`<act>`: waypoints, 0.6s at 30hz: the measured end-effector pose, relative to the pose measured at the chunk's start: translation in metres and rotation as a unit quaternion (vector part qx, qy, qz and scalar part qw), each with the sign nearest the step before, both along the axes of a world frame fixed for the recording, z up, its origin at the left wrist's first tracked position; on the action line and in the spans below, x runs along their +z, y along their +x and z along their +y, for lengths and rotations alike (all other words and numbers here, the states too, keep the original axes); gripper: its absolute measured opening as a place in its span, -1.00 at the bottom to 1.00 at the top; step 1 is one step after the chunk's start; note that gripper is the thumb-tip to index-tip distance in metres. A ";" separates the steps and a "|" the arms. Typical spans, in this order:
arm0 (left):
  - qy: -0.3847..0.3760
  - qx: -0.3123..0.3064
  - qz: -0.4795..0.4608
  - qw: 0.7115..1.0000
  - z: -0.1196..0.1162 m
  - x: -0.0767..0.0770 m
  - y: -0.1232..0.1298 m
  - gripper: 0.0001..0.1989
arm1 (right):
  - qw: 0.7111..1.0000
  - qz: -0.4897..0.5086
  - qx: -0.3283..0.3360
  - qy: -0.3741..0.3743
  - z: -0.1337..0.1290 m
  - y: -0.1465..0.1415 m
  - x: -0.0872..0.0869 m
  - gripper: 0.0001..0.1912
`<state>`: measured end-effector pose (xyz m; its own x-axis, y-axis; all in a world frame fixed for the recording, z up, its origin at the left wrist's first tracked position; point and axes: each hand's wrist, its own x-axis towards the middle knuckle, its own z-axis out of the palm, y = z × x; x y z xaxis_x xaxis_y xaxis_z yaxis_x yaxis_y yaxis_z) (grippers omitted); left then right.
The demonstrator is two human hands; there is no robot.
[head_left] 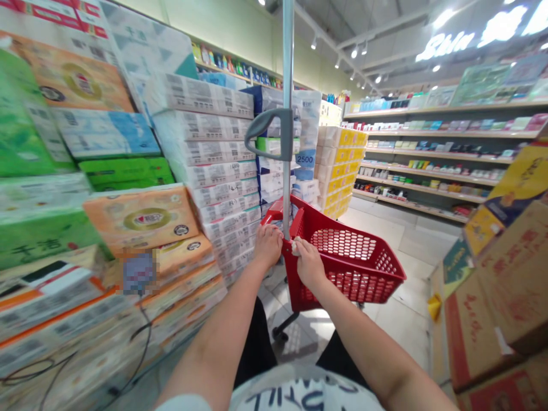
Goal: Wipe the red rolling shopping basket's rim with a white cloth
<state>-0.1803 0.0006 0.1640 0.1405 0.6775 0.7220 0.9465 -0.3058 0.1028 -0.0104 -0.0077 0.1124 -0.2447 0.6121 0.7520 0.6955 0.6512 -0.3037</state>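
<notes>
A red plastic shopping cart (363, 257) with perforated sides stands in front of me, its near end toward my body. Both arms reach forward to it. My left hand (269, 242) is closed over the red handle at the cart's near end. Close beside it, my right hand (309, 260) grips the red rim, with something small and white at its fingertips. A metal pole (287, 68) rises by the cart between my hands and carries a grey loop handle (269, 135). Inside the cart, the visible part of the basket holds nothing.
Stacked tissue packs (145, 220) line the left side, with loose cables below. White paper bundles (222, 154) and yellow-white packs (340, 168) stand ahead. Cardboard boxes (475, 325) rise at the right. Shelves of small goods (432, 134) run behind. Pale floor tiles show around the cart.
</notes>
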 end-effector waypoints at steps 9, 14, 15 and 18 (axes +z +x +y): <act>0.015 -0.002 0.003 1.000 -0.013 -0.005 0.011 -0.80 | 0.996 0.023 0.045 0.068 -0.001 0.006 -0.014 -0.51; 0.004 0.004 0.003 1.000 -0.014 -0.004 0.018 -0.78 | 0.996 0.067 0.015 0.052 0.000 -0.007 -0.011 -0.52; 0.002 -0.002 0.007 1.000 -0.015 -0.004 0.019 -0.79 | 0.996 0.063 0.023 0.056 0.000 -0.006 -0.012 -0.53; -0.001 -0.013 0.005 1.000 -0.020 -0.003 0.022 -0.80 | 0.995 0.049 0.045 0.071 -0.002 -0.001 -0.014 -0.54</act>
